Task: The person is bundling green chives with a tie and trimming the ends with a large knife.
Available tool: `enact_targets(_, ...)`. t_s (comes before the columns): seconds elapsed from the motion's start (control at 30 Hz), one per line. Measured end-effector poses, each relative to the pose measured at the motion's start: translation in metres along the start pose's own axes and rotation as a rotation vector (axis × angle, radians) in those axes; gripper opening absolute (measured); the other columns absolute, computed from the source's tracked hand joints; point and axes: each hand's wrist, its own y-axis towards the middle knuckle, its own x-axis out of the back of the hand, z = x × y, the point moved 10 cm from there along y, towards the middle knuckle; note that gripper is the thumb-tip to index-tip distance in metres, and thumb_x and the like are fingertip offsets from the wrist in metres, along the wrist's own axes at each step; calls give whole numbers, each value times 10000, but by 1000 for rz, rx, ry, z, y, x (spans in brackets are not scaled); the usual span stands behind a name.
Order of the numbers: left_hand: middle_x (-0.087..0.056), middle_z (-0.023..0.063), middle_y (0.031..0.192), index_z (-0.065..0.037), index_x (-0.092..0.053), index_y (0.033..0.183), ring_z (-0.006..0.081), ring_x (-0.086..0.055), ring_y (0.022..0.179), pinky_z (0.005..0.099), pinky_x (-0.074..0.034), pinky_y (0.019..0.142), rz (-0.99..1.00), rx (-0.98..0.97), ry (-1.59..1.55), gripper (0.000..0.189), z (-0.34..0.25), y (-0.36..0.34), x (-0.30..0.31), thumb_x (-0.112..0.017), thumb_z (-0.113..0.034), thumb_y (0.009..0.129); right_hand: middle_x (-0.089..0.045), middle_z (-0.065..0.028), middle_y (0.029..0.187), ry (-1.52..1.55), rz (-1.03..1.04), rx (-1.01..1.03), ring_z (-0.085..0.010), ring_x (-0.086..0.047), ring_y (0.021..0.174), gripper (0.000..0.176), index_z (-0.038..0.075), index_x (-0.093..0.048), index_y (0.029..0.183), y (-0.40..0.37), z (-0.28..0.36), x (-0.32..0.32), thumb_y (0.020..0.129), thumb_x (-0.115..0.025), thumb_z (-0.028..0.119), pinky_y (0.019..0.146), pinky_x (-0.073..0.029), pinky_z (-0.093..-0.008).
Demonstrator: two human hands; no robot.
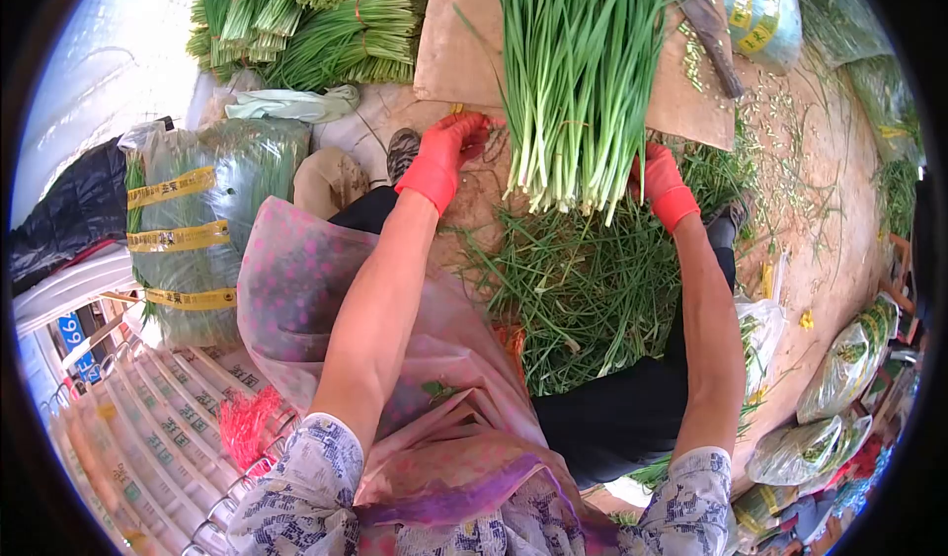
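Note:
A large bundle of long green stalks with pale cut ends lies on a brown board, its ends toward me. My left hand, in a red glove, is just left of the bundle with its fingers curled together; something small and thin may be between the fingertips, too small to name. At the bundle's lower right edge is my right hand, also red-gloved. Its fingers are partly hidden beside the stalks, so their grip is unclear. A thin band seems to run round the stalks near their pale ends.
Loose green trimmings cover the ground between my legs. A dark blade-like tool rests on the board's right side. Tied bundles are stacked upper left. A wrapped bale stands left, red strings lower left, plastic bags right.

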Motion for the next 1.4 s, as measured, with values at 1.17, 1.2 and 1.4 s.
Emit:
enact_targets(1.17, -493, -63, 670, -97, -580, 964, 42, -364, 461, 191, -283, 374, 329, 200, -455, 134, -42, -20, -70, -591, -231, 963, -702, -77, 890, 740, -29, 220, -194, -690, 721, 234, 34, -626, 1125, -27, 67, 8, 919, -643, 143, 598, -560, -311)
enact_targets(1.2, -493, -63, 670, -97, -580, 964, 42, -364, 461, 191, -283, 374, 322, 194, -451, 134, -42, -19, -68, -591, -231, 963, -701, -78, 835, 682, -138, 224, -172, -665, 641, 207, 27, -660, 1079, -29, 66, 13, 912, -662, 149, 552, -531, -279)
enact_targets(1.4, -465, -50, 651, -55, -548, 1035, 50, -350, 445, 216, -236, 371, 120, 30, -113, 450, -73, -48, -89, -746, -406, 835, -697, -71, 871, 101, -550, 511, -158, -618, 651, 94, 32, -699, 948, -59, 126, 25, 883, -669, 93, 584, -484, -269)
